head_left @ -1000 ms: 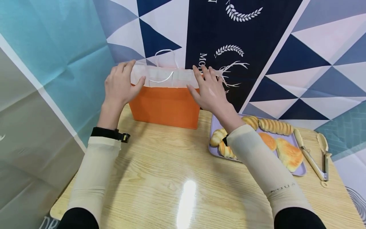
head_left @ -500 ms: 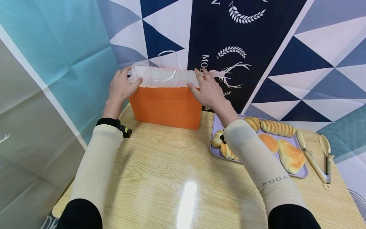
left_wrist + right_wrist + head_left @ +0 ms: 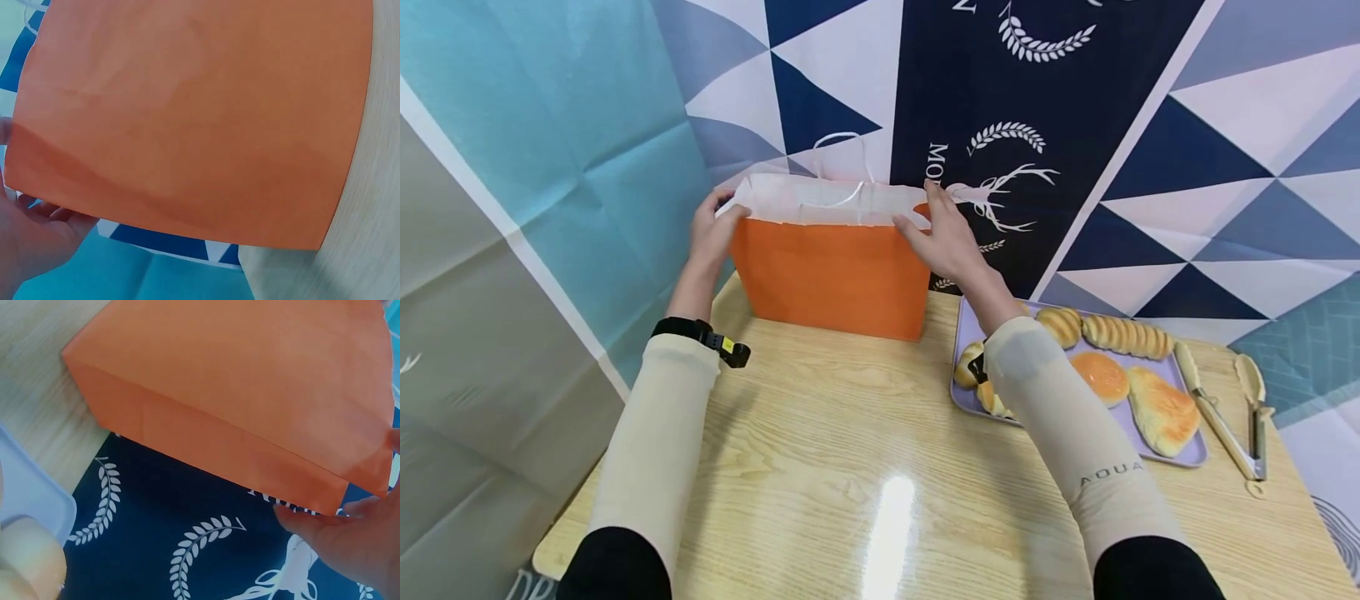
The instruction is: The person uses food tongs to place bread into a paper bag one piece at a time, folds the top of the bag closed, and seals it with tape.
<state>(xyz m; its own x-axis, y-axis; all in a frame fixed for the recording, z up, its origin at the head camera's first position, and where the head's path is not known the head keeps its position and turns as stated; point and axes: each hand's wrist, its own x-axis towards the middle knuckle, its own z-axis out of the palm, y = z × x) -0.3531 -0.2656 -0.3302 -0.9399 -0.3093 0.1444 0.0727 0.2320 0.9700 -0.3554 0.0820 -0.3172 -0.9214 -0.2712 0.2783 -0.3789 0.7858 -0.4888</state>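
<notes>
An orange paper bag [image 3: 831, 275] with a white inner lining [image 3: 775, 196] and white cord handles [image 3: 842, 137] stands upright on the table, its mouth upward. My left hand [image 3: 709, 237] grips its upper left edge, thumb at the front rim and fingers around the side; the left wrist view shows this hand [image 3: 44, 237] at the corner. At the upper right corner is my right hand [image 3: 951, 237], its thumb by the front rim and its fairly straight fingers along the side panel. The right wrist view shows those fingers [image 3: 312, 525] touching the side panel. What lies inside the bag is hidden.
A purple tray [image 3: 1191, 454] of several breads [image 3: 1161, 408] sits right of the bag, partly under my right forearm. Two tongs [image 3: 1221, 425] lie beyond its right side. Patterned cloth [image 3: 1187, 167] rises close behind the wooden table [image 3: 820, 467].
My left hand has moved from above the left rim down onto the bag's left edge. My right fingers have shifted to the right side, and the mouth looks spread wider.
</notes>
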